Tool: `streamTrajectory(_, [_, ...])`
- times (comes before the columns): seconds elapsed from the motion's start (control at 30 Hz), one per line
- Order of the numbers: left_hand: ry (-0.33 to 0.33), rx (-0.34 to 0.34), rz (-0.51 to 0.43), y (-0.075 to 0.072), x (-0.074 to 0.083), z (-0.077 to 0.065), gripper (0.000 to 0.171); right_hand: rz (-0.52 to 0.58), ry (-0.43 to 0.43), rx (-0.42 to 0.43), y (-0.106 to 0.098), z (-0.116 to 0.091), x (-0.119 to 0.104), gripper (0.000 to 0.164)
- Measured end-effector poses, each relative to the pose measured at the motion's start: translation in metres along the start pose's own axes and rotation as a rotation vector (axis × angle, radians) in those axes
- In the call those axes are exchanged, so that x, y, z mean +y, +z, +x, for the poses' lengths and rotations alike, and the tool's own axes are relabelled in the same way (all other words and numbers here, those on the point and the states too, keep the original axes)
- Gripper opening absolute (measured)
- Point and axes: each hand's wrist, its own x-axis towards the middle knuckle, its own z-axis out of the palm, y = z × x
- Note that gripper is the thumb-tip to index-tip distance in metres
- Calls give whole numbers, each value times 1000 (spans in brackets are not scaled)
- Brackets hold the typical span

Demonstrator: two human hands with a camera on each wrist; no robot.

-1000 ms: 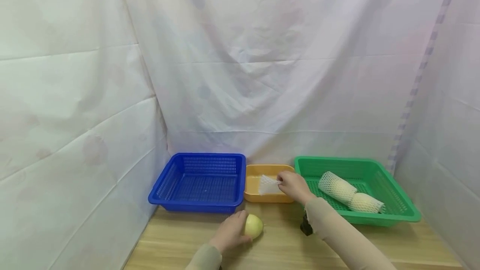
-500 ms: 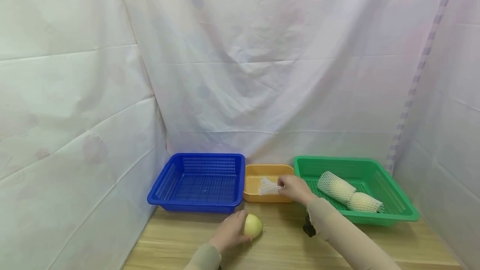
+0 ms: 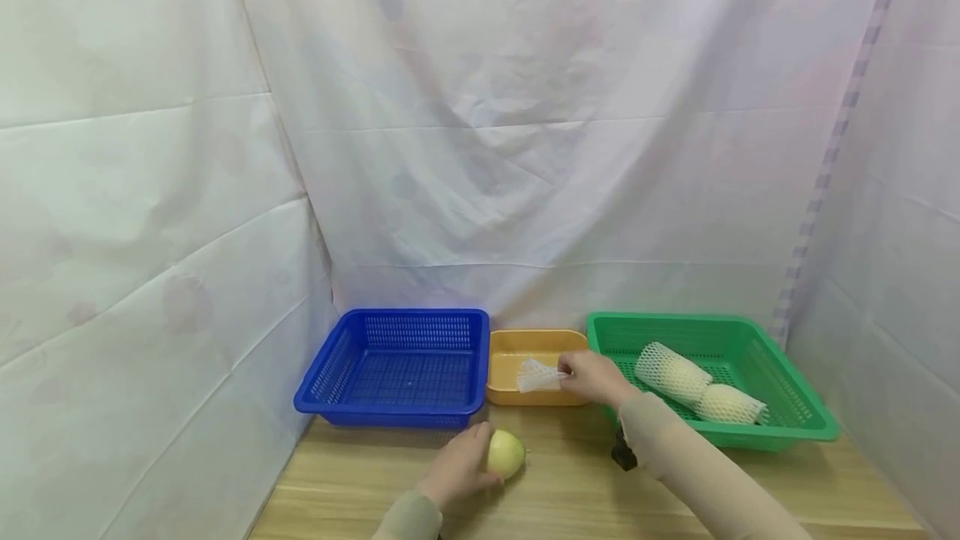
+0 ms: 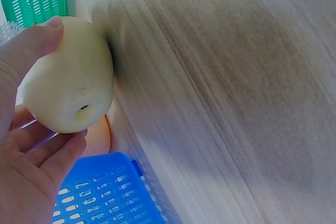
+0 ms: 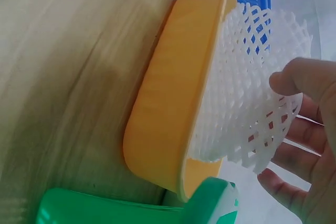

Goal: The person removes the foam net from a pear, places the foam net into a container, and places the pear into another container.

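Note:
My left hand (image 3: 460, 463) grips a pale yellow-green pear (image 4: 73, 77) close over the wooden table, thumb on one side and fingers on the other. The pear's dimpled end faces the left wrist camera. Above the yellow tray (image 3: 536, 398), my right hand (image 3: 592, 375) pinches a white foam net sleeve (image 5: 247, 82) near one end, between thumb and fingers. The sleeve flares out at its free end and overlaps the tray's rim in the right wrist view. Its mesh looks slack, with no fruit showing inside.
A blue basket (image 3: 405, 418) stands left of the tray, with only its slotted floor showing inside. On the right, a green basket (image 3: 787, 432) holds two fruits in foam net sleeves (image 3: 675, 373). White cloth (image 3: 480, 148) hangs behind and at both sides of the wooden table (image 3: 570, 490).
My right hand has shifted slightly right and down, and the foam net sleeve has narrowed and bunched a little at the held end. The left hand and pear stay in place.

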Motion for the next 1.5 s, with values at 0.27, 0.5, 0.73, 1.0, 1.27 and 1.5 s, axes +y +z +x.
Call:
streamTrajectory(0.27, [25, 7, -5, 0, 3, -2, 65, -38, 24, 95, -2, 6, 8, 6])
streamTrajectory(0.5, [30, 8, 6, 0, 4, -2, 65, -133, 5, 203, 1, 11, 14, 5])
streamTrajectory(0.73, [26, 12, -1, 0, 6, -1, 62, -139, 63, 192, 6, 16, 18, 4])
streamTrajectory(1.0, [23, 25, 15, 2, 5, -1, 62, -93, 68, 25, 8, 17, 18, 8])
streamTrajectory(1.27, [29, 48, 32, 0, 3, 0, 63, -51, 12, -113, 3, 20, 14, 5])
streamTrajectory(1.5, [20, 48, 30, 1, 0, 0, 63, 3, -33, -205, 4, 21, 11, 10])
